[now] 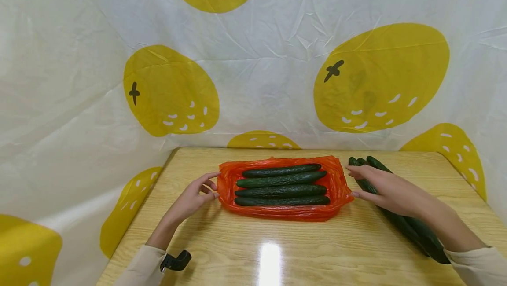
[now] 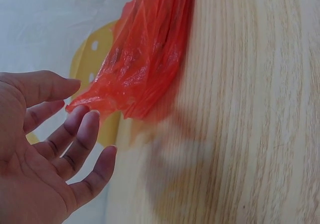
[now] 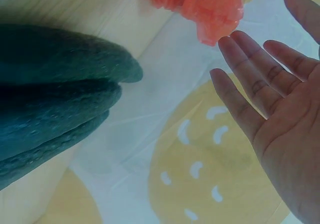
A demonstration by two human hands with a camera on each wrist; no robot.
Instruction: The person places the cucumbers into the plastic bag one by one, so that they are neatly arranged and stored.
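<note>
Wood tabletop [image 1: 222, 248] bears a red bag [image 1: 277, 213] stretching lengthwise from left hand [image 1: 195, 196] to right hand [image 1: 386, 189], fingers apart.

One wide view, two close
The head camera looks forward and down across the counter [image 1: 222, 251] to its far edge; the wrist cameras look closely across left fingers [image 2: 80, 141] and right fingers [image 3: 250, 73]. All share the red bag [image 1: 277, 213]; head and right wrist, the cucumbers [image 3: 65, 56] toward the counter's right edge.

A white sheet [image 1: 265, 97] (printed with large yellow fruit shapes [image 1: 174, 86]) hangs behind a glossy wood-grain table [image 1: 222, 251].
</note>
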